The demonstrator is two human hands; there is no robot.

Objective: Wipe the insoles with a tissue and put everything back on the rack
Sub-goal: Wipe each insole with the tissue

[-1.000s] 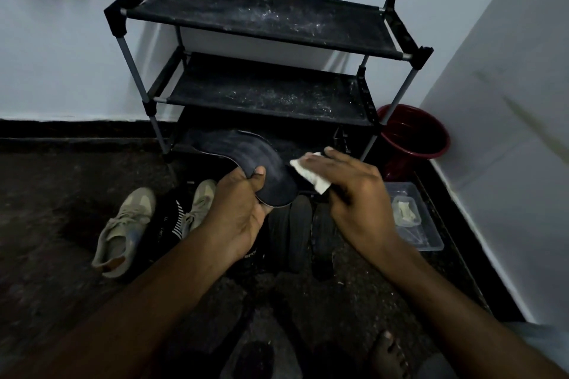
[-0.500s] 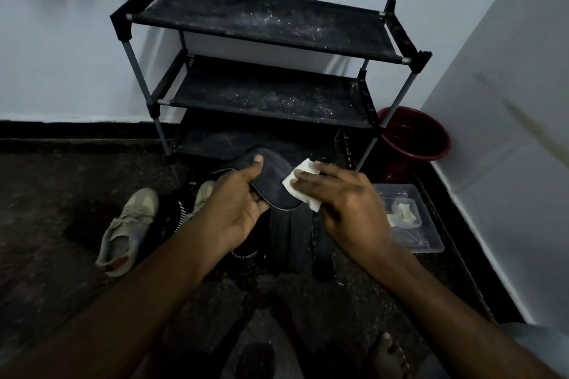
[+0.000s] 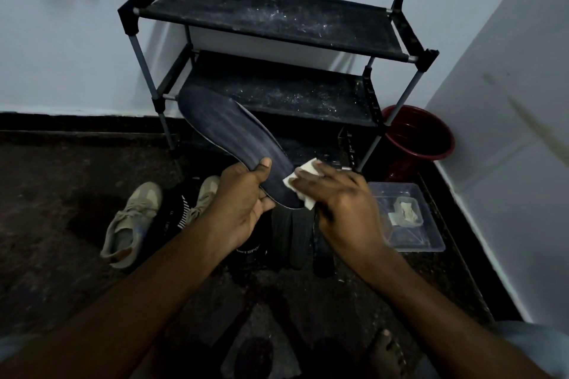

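Note:
My left hand [image 3: 243, 203] grips a long dark insole [image 3: 228, 132] near its heel end, thumb on top; the insole slants up and left in front of the rack. My right hand [image 3: 338, 206] presses a folded white tissue [image 3: 300, 183] against the insole's near end, fingers over the tissue. The black three-tier shoe rack [image 3: 271, 24] stands against the wall, its dusty shelves bare. More dark insoles [image 3: 292, 237] lie on the floor below my hands.
A pair of beige sneakers [image 3: 129, 221] and dark shoes [image 3: 246, 249] lie on the floor to the left. A clear plastic box [image 3: 409, 243] sits right, a red bucket [image 3: 431, 144] behind it in the corner. My bare foot [image 3: 385, 351] shows below.
The insole has turned in my left hand and now shows its full length, slanting up-left. My right hand with the tissue has stayed at the insole's near end.

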